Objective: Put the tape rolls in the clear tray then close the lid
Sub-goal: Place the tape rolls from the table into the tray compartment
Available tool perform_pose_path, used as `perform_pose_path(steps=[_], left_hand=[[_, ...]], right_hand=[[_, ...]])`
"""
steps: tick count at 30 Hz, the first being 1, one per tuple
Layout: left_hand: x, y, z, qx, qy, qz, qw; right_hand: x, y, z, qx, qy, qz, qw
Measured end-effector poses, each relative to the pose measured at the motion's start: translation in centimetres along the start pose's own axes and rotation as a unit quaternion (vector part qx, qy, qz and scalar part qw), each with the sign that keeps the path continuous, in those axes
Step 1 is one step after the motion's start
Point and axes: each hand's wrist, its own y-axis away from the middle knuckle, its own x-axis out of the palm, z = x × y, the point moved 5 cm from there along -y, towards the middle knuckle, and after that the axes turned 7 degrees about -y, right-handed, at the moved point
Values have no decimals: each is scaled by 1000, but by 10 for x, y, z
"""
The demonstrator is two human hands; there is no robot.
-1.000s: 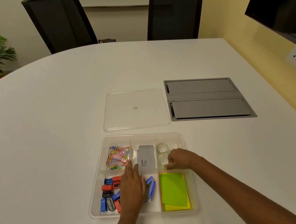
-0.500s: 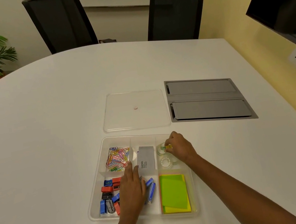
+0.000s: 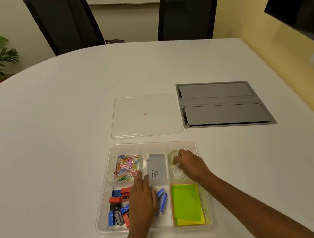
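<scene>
The clear divided tray [image 3: 106, 190] sits on the white table in front of me. Two clear tape rolls lie in its far right compartment: one roll [image 3: 170, 155] farther away, the other roll [image 3: 178, 172] nearer. My right hand [image 3: 192, 164] is over that compartment, its curled fingertips pinching the far roll's edge. Flat and holding nothing, my left hand [image 3: 142, 201] rests on the tray's middle dividers. The clear lid [image 3: 131, 120] lies flat on the table just beyond the tray.
The tray also holds coloured paper clips [image 3: 126, 166], a grey box [image 3: 157, 169], sharpeners [image 3: 117, 207] and green sticky notes [image 3: 186, 202]. A grey cable hatch [image 3: 221, 104] is set into the table right of the lid. Two black chairs stand behind the table.
My right hand moved from the near tape roll forward to the far end of the compartment and stays there on the far roll. My left hand has not moved.
</scene>
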Motion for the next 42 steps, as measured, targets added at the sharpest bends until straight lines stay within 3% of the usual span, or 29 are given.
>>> perform_pose_path(steps=[5,13,18,32,34,38,42], left_hand=[[0,-1,0,-6,-10,17,1000],[0,0,2,-9,1,7,1000],[-1,0,0,-5,-1,10,1000],[0,0,0,-5,-1,15,1000],[0,0,0,-7,4,17,1000],[0,0,0,-4,6,16,1000],[1,-1,0,-1,4,18,1000]], right_hand=[[7,6,-10,55,-6,23,998],[2,14,-1,55,-67,41,995],[9,16,-7,60,-82,101,990],[19,1,5,74,5,98,992],[10,1,1,59,6,78,995],[-23,2,-12,29,40,-70,996],[-26,1,-9,-13,134,-50,990]])
